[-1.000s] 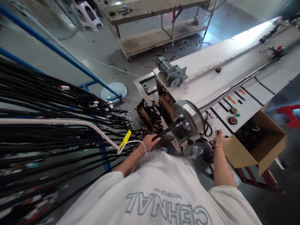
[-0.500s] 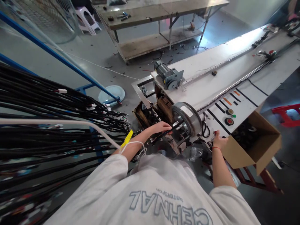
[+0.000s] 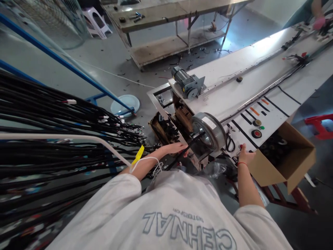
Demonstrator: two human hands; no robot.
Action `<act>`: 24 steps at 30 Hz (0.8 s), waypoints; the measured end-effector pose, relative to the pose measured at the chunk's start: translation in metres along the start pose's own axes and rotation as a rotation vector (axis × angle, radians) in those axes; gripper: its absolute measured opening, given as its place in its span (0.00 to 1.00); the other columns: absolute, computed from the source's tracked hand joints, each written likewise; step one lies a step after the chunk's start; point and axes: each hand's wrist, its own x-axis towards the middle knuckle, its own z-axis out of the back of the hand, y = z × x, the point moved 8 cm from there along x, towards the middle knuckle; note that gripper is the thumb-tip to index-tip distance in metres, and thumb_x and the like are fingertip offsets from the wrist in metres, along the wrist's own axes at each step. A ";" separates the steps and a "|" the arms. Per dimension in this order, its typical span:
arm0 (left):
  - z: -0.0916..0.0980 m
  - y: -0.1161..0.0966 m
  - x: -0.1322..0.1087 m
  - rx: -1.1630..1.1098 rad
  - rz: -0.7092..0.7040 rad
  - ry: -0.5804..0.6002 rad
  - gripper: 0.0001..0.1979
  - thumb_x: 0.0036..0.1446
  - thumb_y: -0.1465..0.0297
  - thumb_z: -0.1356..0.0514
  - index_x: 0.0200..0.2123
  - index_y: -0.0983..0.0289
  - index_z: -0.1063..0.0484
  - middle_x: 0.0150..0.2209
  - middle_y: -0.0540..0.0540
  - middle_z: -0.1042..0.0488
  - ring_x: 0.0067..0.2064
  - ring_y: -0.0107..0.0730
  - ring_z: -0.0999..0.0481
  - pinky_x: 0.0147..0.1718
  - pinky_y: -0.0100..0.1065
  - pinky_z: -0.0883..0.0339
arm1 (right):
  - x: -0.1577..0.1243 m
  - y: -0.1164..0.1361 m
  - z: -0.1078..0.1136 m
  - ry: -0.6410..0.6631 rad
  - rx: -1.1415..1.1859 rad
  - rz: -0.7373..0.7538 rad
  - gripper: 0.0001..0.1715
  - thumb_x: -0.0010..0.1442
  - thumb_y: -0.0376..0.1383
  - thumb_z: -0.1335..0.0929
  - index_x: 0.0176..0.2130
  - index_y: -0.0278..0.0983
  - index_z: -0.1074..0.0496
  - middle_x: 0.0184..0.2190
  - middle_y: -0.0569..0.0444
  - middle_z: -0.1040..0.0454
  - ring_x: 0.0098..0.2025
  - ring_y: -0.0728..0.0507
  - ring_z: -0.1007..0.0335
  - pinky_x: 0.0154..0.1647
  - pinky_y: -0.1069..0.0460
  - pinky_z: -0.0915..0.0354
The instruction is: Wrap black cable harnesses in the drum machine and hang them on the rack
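Note:
My left hand (image 3: 179, 148) is closed around a black cable bundle (image 3: 191, 142) just left of a large grey ring-shaped machine head (image 3: 208, 130). The bundle slants up from the hand into the ring's opening; its lower stretch passes under my forearm. My right hand (image 3: 246, 155) rests at the near end of the white worktable (image 3: 226, 100), with a digit stretched onto a small red button (image 3: 241, 146). It holds nothing that I can see, and some of its fingers are hidden. Black-handled scissors (image 3: 230, 142) lie between the ring and this hand.
A cardboard box (image 3: 267, 170) with dark parts stands right of my right hand. Tape rolls (image 3: 256, 133) and short strips lie on the worktable, near a motor (image 3: 186, 81). Black harnesses (image 3: 65, 118) hang at left. Another person's pink-gloved hand (image 3: 318, 23) is far right.
My left hand has come slightly down and toward me, away from the ring, and more of the cable bundle shows. My right hand keeps its place at the red button. The other person's hand reaches further in.

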 end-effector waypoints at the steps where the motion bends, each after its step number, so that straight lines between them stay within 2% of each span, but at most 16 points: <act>1: 0.000 0.001 -0.003 0.006 0.001 0.000 0.29 0.60 0.46 0.46 0.32 0.68 0.27 0.27 0.57 0.24 0.31 0.35 0.25 0.33 0.33 0.33 | 0.001 0.000 -0.001 0.006 -0.008 -0.002 0.40 0.52 0.58 0.31 0.49 0.30 0.39 0.51 0.27 0.33 0.56 0.26 0.35 0.56 0.37 0.39; 7: -0.003 -0.008 -0.023 0.005 -0.163 -0.082 0.23 0.60 0.50 0.42 0.40 0.67 0.28 0.34 0.54 0.26 0.33 0.29 0.30 0.36 0.31 0.35 | 0.004 -0.002 -0.003 -0.003 -0.026 0.012 0.40 0.51 0.57 0.31 0.49 0.31 0.39 0.50 0.28 0.32 0.55 0.26 0.34 0.55 0.36 0.38; 10: -0.006 -0.001 -0.029 0.041 -0.100 -0.107 0.25 0.62 0.49 0.47 0.39 0.67 0.28 0.31 0.53 0.27 0.32 0.29 0.31 0.35 0.31 0.36 | 0.004 -0.001 -0.001 -0.016 0.017 0.032 0.39 0.50 0.57 0.30 0.48 0.32 0.38 0.49 0.29 0.30 0.54 0.27 0.33 0.54 0.37 0.37; 12: -0.007 0.005 -0.032 0.100 -0.016 -0.097 0.28 0.63 0.47 0.51 0.35 0.67 0.28 0.26 0.52 0.29 0.30 0.30 0.32 0.34 0.31 0.37 | 0.003 0.000 0.000 -0.021 0.031 0.035 0.38 0.49 0.57 0.29 0.47 0.33 0.38 0.49 0.30 0.30 0.53 0.28 0.32 0.54 0.37 0.36; 14: -0.005 0.004 -0.036 0.182 -0.003 -0.118 0.29 0.63 0.46 0.53 0.31 0.66 0.28 0.24 0.52 0.30 0.29 0.30 0.32 0.34 0.31 0.38 | 0.002 0.000 0.001 -0.013 0.030 0.021 0.37 0.49 0.57 0.29 0.46 0.33 0.38 0.49 0.30 0.29 0.53 0.28 0.32 0.54 0.38 0.36; 16: -0.001 -0.002 -0.040 0.254 -0.049 -0.217 0.29 0.63 0.46 0.53 0.29 0.65 0.29 0.22 0.51 0.30 0.28 0.30 0.32 0.33 0.31 0.38 | 0.001 0.000 0.001 -0.007 0.022 0.003 0.37 0.49 0.57 0.29 0.46 0.33 0.38 0.48 0.30 0.29 0.52 0.27 0.31 0.53 0.38 0.35; 20: 0.005 -0.014 -0.044 0.321 -0.080 -0.536 0.29 0.65 0.49 0.57 0.27 0.65 0.31 0.19 0.48 0.35 0.25 0.29 0.34 0.31 0.30 0.38 | 0.001 0.001 0.002 -0.013 0.025 0.022 0.39 0.49 0.57 0.30 0.48 0.34 0.39 0.48 0.31 0.29 0.52 0.28 0.31 0.52 0.38 0.35; 22: 0.001 -0.023 -0.039 0.372 -0.087 -0.639 0.28 0.66 0.52 0.56 0.27 0.65 0.31 0.21 0.50 0.32 0.26 0.31 0.32 0.31 0.31 0.38 | 0.001 0.003 0.001 -0.001 0.021 0.040 0.39 0.50 0.57 0.31 0.49 0.33 0.39 0.49 0.31 0.30 0.54 0.28 0.32 0.54 0.38 0.36; 24: -0.003 -0.035 -0.032 0.445 -0.099 -0.704 0.23 0.65 0.54 0.51 0.30 0.66 0.29 0.27 0.53 0.27 0.30 0.34 0.29 0.34 0.32 0.36 | 0.001 0.003 0.000 0.016 0.006 0.041 0.39 0.51 0.57 0.31 0.49 0.32 0.39 0.50 0.30 0.31 0.55 0.28 0.34 0.55 0.37 0.38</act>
